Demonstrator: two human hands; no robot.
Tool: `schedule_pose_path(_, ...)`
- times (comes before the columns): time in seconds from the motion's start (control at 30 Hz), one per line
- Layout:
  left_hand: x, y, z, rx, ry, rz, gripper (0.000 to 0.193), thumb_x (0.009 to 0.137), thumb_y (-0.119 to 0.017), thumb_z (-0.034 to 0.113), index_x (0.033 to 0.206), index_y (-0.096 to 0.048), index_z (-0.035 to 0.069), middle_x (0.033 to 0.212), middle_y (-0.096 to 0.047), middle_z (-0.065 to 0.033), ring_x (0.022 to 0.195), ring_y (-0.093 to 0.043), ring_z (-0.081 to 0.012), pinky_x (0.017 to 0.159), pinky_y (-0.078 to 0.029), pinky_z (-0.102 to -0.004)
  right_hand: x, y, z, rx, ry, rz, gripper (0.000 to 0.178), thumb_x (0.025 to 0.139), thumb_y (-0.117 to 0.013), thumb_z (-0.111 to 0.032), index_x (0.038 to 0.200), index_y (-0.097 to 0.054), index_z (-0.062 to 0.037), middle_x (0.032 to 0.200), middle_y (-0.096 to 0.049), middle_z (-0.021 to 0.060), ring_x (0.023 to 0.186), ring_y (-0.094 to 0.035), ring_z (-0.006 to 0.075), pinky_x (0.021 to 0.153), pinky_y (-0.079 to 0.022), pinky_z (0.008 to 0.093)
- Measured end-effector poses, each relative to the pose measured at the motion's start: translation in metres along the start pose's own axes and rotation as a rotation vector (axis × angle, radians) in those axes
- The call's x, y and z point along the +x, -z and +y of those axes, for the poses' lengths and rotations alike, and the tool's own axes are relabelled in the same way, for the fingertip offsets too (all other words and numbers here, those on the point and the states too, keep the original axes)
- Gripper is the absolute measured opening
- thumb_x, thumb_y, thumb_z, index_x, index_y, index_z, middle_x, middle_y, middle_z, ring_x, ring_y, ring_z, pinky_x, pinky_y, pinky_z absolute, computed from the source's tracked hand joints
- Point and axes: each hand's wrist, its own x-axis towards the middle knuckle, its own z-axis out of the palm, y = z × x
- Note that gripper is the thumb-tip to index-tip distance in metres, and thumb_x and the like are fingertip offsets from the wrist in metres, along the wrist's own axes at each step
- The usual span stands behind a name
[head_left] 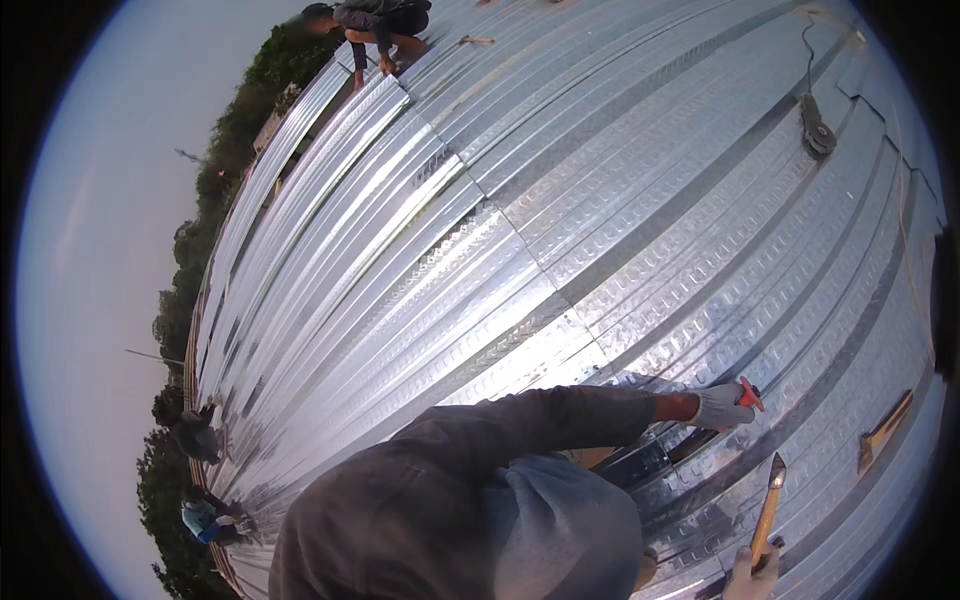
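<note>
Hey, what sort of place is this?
Most likely an outdoor rooftop work site: ribbed metal sheets cover most of the view, trees and sky show beyond their edge, and a wooden-handled hammer shows at lower right.

The white-gloved left grip [722, 405] holds a small red tool [748, 394], the right grip [752, 575] a wooden-handled metal hammer [768, 510] — both over silvery, ribbed metal sheets [655, 225]. Another wooden-handled tool [885, 433] lies rightward — a dark-clothed person [382, 25] crouches at the top.
</note>
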Motion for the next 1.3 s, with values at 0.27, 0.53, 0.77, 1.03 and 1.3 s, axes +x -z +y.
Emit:
schedule_pose_path(0.27,0.004,-0.017,0.006,0.349,-0.039,0.011,0.051,0.092,-0.068,0.046,0.099,-0.072,-0.004,0.098,-0.075,-0.0280,0.096,-0.074,-0.0427,0.088,-0.057,-0.0515,0.031,0.021,-0.094,0.413,-0.125,-0.102,0.031,0.090,-0.083,-0.011,0.112,-0.064,-0.0011,0.080,-0.063,0.0054,0.061,-0.064,0.0171,0.057,-0.052,0.0328)
schedule_pose_path(0.53,-0.001,0.014,0.000,0.391,-0.065,-0.018,0.055,0.097,-0.067,0.051,0.105,-0.072,-0.003,0.102,-0.075,-0.0298,0.102,-0.074,-0.0480,0.092,-0.056,-0.0538,0.036,-0.018,-0.111,0.180,-0.108,-0.274,0.030,0.099,-0.078,-0.010,0.120,-0.059,-0.0001,0.084,-0.061,0.0011,0.058,-0.058,0.0081,0.050,-0.048,0.0259)
schedule_pose_path(0.77,0.004,0.005,0.036,0.379,0.075,-0.116,0.061,0.102,-0.067,0.057,0.112,-0.070,-0.004,0.097,-0.077,-0.0206,0.096,-0.080,-0.0353,0.087,-0.059,-0.0459,0.042,-0.006,-0.109,0.033,0.022,-0.225,0.053,0.103,-0.085,-0.033,0.135,-0.063,0.0028,0.081,-0.060,-0.0012,0.059,-0.058,0.0058,0.053,-0.049,0.0242)
schedule_pose_path(1.03,-0.005,0.006,0.032,0.529,0.091,-0.065,0.069,0.102,-0.068,0.058,0.120,-0.070,-0.008,0.099,-0.077,-0.0185,0.093,-0.079,-0.0294,0.086,-0.060,-0.0421,0.037,-0.010,-0.100,-0.151,-0.030,-0.213,0.054,0.103,-0.082,-0.042,0.131,-0.066,0.0011,0.079,-0.061,0.0004,0.064,-0.064,0.0069,0.057,-0.052,0.0262)
schedule_pose_path(1.3,0.000,0.010,0.030,0.507,0.076,-0.079,0.066,0.099,-0.068,0.057,0.115,-0.073,-0.007,0.098,-0.079,-0.0192,0.096,-0.080,-0.0306,0.088,-0.061,-0.0397,0.113,0.015,-0.134,-0.324,0.150,0.006,0.056,0.100,-0.082,-0.046,0.124,-0.067,0.0032,0.086,-0.074,0.0127,0.071,-0.075,0.0216,0.069,-0.061,0.0382)
